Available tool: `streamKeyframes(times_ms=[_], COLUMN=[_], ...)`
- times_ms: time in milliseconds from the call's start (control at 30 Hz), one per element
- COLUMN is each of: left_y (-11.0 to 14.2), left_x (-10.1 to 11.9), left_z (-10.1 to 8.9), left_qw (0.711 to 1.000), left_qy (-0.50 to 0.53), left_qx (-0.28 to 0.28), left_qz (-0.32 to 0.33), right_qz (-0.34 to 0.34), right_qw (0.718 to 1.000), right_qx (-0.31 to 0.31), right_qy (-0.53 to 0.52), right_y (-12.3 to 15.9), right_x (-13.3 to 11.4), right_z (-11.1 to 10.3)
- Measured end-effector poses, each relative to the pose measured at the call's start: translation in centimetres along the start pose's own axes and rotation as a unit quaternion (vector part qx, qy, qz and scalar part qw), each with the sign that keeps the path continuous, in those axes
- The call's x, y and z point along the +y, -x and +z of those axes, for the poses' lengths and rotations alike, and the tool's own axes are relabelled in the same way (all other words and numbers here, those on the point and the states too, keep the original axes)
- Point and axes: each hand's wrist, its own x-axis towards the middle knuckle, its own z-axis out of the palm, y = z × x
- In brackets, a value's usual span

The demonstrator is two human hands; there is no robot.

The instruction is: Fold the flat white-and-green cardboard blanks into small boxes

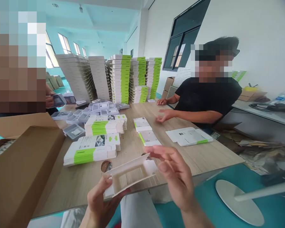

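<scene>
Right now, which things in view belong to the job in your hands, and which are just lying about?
Seems part of the job:
- white card insert, held in the left hand, with the right hand beside it
- green-banded white boxes
- plastic trays

Seems just lying about:
- water bottle
- coiled cable
- round stand base

Your worktop (54,193) stretches ahead of you. A cardboard carton (21,171) sits at its near left edge, piled boxes (92,150) lie on it just right of that, plastic trays (73,131) lie behind those, tall box stacks (120,79) stand at its far end, and a co-worker (209,98) sits beyond its right edge.
</scene>
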Motion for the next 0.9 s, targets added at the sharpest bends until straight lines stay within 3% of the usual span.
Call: streamKeyframes(times_ms=[133, 200, 267, 367, 467, 533, 700, 900], left_y=[-0.5, -1.1, -1.7, -2.9, -4.2, -4.9, -5.7, -6.1], left_x=[-0.1, 0.3, 0.7, 1.1, 0.7, 0.4, 0.3, 1.5], left_z=[-0.1, -0.2, -0.4, -0.9, -1.6, -1.9, -2.2, -1.5], left_qw=[1.0, 0.999, 0.996, 0.989, 0.979, 0.97, 0.957, 0.966], left_qy=[-0.012, 0.006, 0.04, 0.052, 0.048, 0.051, 0.05, 0.007], left_qx=[-0.001, -0.03, -0.081, -0.123, -0.161, -0.196, -0.242, -0.206], left_qz=[0.01, 0.016, 0.023, 0.057, 0.119, 0.136, 0.152, 0.158], right_qz=[0.048, 0.023, -0.047, -0.193, -0.354, -0.418, -0.479, -0.538], right_qw=[0.974, 0.95, 0.934, 0.905, 0.845, 0.803, 0.712, 0.629], right_qx=[-0.208, -0.297, -0.334, -0.349, -0.338, -0.327, -0.345, -0.357], right_qy=[0.077, 0.098, 0.119, 0.151, 0.216, 0.273, 0.38, 0.432], right_y=[-4.5, -6.1, -7.1, -7.7, -8.0, -8.3, -9.8, -10.8], right_x=[-3.6, -4.1, -3.7, -2.4, -1.2, -1.0, -1.3, -1.8], right_z=[-1.7, -1.7, -1.4, -1.1, -1.3, -1.7, -2.6, -2.7])
